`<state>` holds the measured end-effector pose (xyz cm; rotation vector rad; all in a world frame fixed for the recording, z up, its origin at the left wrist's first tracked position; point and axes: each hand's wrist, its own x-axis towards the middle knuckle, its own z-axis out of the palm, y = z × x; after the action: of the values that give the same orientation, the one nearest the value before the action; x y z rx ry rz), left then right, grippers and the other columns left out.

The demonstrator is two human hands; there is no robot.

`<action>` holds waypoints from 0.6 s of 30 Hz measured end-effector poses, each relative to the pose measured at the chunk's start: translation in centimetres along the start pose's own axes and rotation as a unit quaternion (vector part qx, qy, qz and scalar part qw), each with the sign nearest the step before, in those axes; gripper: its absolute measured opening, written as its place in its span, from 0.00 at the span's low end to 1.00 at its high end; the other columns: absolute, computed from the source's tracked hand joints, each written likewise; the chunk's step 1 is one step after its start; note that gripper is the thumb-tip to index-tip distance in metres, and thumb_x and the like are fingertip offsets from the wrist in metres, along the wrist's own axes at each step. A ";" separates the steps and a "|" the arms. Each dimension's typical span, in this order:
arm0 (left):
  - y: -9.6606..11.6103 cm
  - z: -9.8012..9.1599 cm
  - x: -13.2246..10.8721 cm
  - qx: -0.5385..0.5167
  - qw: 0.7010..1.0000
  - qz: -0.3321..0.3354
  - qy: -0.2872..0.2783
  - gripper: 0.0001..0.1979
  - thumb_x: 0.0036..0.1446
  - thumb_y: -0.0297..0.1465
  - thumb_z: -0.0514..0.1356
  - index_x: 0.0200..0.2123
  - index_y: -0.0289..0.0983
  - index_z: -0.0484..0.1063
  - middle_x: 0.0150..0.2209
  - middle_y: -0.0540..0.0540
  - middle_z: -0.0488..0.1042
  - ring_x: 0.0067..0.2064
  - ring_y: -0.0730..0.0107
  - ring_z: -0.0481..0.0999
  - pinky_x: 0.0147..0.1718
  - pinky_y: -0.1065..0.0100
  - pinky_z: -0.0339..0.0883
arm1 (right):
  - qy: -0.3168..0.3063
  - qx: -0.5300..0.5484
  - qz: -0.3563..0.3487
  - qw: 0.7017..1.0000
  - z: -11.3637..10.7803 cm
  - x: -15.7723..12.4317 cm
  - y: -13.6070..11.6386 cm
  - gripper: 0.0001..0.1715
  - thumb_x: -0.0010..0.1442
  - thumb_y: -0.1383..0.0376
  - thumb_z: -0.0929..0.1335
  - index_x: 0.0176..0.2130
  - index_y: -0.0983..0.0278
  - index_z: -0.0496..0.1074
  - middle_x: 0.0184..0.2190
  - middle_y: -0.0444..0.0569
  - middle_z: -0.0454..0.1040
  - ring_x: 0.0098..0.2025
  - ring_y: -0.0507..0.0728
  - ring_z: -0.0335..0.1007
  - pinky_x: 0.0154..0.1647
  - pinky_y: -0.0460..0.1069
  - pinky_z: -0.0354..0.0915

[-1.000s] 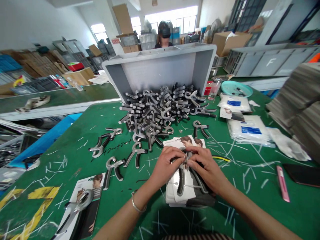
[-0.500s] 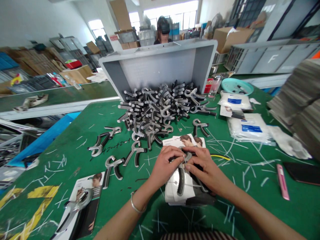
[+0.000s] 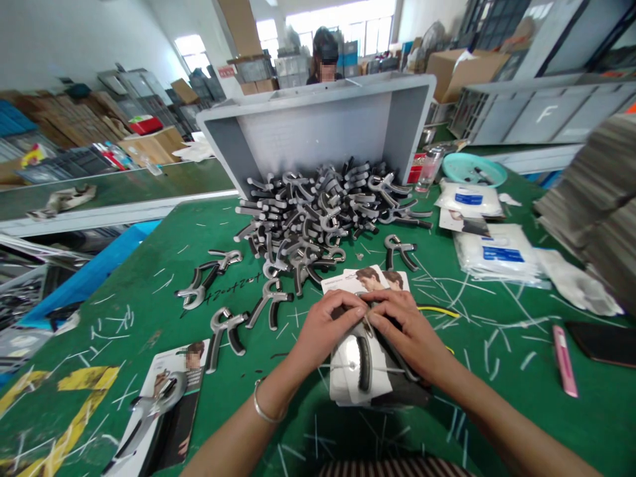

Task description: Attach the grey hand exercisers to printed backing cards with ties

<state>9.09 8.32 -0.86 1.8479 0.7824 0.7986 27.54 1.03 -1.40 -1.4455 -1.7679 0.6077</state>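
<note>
My left hand (image 3: 325, 328) and my right hand (image 3: 405, 331) meet over a grey hand gripper (image 3: 364, 361) that lies on a stack of printed backing cards (image 3: 354, 377) at the near middle of the green table (image 3: 149, 311). The fingers of both hands are pinched together at the top of that gripper, on its spring end and a thin white tie. A card printed with faces (image 3: 370, 278) pokes out beyond my fingers. Just past it spreads a big pile of grey hand grippers (image 3: 318, 215).
A tipped grey crate (image 3: 318, 129) stands behind the pile, with a person behind it. Loose grippers (image 3: 226, 324) and a finished carded gripper (image 3: 159, 411) lie left. Plastic bags (image 3: 497, 255), a teal bowl (image 3: 474, 169), a pink knife (image 3: 565, 361) and a phone (image 3: 603, 341) sit right.
My hands stay on the gripper's top end with small finger shifts. The gripper's handle now lies lower on the card. The view has shifted slightly.
</note>
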 end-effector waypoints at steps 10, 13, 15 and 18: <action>3.3 3.2 -3.9 0.290 0.942 0.166 -0.033 0.09 0.65 0.25 0.52 0.34 0.35 0.70 0.36 0.42 0.74 0.40 0.60 0.69 0.46 0.54 0.62 | 0.058 -0.047 -0.020 0.997 1.3 0.0 0.4 0.16 0.65 0.71 0.63 0.52 0.59 0.66 0.57 0.54 0.68 0.62 0.63 0.59 0.62 0.64 0.54; 1.9 5.2 -5.7 0.360 0.914 0.175 -0.062 0.08 0.63 0.23 0.52 0.35 0.34 0.70 0.37 0.41 0.73 0.41 0.59 0.68 0.47 0.53 0.62 | 0.046 -0.043 -0.027 0.998 1.4 0.2 0.6 0.16 0.64 0.71 0.64 0.51 0.59 0.67 0.57 0.53 0.69 0.61 0.63 0.60 0.62 0.64 0.53; 1.4 5.8 -6.4 0.371 0.907 0.190 -0.063 0.08 0.64 0.24 0.52 0.37 0.35 0.71 0.37 0.43 0.74 0.41 0.60 0.68 0.46 0.55 0.63 | 0.041 -0.036 -0.030 0.998 1.2 0.2 0.5 0.14 0.64 0.71 0.64 0.49 0.59 0.67 0.56 0.52 0.69 0.61 0.63 0.60 0.62 0.65 0.53; 2.0 5.2 -7.2 0.358 0.919 0.165 -0.003 0.09 0.65 0.35 0.57 0.44 0.36 0.71 0.43 0.40 0.75 0.46 0.56 0.70 0.49 0.51 0.62 | 0.055 -0.026 -0.030 0.998 0.1 -0.6 -0.3 0.10 0.66 0.69 0.64 0.47 0.59 0.68 0.53 0.52 0.71 0.58 0.62 0.62 0.59 0.63 0.57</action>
<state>9.34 -0.66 -2.19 2.6911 0.8372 0.7669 27.30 0.36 -1.37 -1.4270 -1.7453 0.4442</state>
